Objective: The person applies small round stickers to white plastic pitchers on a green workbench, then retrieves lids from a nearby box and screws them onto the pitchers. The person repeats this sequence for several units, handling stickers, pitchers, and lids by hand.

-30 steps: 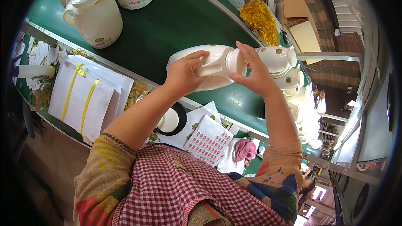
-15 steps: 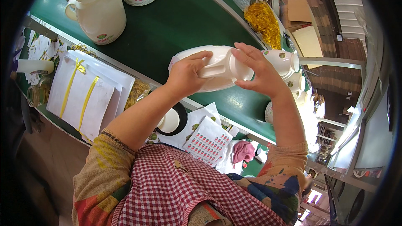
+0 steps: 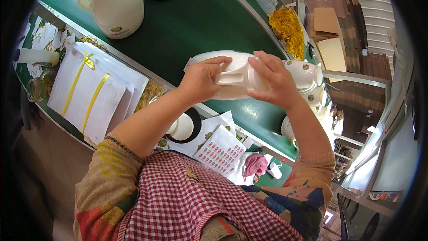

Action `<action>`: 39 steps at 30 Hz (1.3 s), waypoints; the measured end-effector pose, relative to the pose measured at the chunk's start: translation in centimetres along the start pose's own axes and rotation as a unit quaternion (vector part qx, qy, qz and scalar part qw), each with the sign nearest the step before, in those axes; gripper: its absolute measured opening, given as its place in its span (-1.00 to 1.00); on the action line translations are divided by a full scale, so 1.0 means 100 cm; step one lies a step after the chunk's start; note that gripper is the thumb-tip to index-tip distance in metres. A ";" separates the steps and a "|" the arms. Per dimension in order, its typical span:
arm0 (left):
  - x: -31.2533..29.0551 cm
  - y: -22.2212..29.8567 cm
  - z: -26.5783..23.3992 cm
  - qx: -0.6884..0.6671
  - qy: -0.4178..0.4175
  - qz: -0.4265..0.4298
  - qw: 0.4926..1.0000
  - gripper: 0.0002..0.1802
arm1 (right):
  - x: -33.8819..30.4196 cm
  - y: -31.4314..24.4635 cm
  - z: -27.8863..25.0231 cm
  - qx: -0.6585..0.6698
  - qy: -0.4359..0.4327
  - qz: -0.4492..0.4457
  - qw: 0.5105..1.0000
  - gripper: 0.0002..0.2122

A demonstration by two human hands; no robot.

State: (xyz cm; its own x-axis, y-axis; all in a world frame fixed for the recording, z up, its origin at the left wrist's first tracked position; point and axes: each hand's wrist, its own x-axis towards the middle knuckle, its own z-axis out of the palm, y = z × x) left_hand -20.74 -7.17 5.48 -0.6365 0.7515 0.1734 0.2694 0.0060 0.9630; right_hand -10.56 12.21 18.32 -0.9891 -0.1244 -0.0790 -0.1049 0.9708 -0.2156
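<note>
A glossy cream-white jug (image 3: 241, 61) lies tilted on its side over the green belt, with its handle (image 3: 229, 78) turned toward me. My left hand (image 3: 201, 79) is closed round the jug's body beside the handle, the thumb side against it. At the other end, my right hand (image 3: 277, 81) grips the jug's rounded lid (image 3: 257, 76), fingers over the far side and thumb beneath. The far side of the jug is hidden. More white jugs with small leaf-like decals (image 3: 303, 73) stand close beyond my right hand.
Upright cream jugs (image 3: 117, 11) stand at upper left on the green belt (image 3: 191, 13). Nearer me are white sheets with yellow ribbons (image 3: 89, 93), a black bowl (image 3: 195, 120) holding white round pieces, a sticker sheet (image 3: 220, 149) and pink cloth (image 3: 256, 164). Gold tinsel (image 3: 287, 29) lies farther off.
My view has shifted slightly, so the upright jugs sit higher in the picture. Both hands keep hold of the jug, and my right fingers have drawn closer together over its lid.
</note>
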 end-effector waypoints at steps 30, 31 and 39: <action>-0.018 -0.038 -0.013 -0.066 0.042 0.040 0.996 -0.78 | 0.017 -0.043 0.015 -0.210 0.039 0.038 0.976 -0.38; -0.018 -0.039 -0.013 -0.067 0.034 0.031 0.997 -0.78 | 0.010 -0.042 0.012 -0.136 0.035 0.097 0.985 -0.38; -0.014 -0.053 -0.002 -0.102 0.036 0.048 0.993 -0.40 | -0.002 -0.030 0.008 0.021 0.102 0.095 0.990 -0.47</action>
State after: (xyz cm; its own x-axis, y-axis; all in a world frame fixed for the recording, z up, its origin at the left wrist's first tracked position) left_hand -21.41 -8.40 0.13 -0.6672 0.6931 0.2729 0.1829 -0.2028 0.9620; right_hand -9.97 9.17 18.20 -0.9913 0.1072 0.0761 0.0844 0.9626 -0.2573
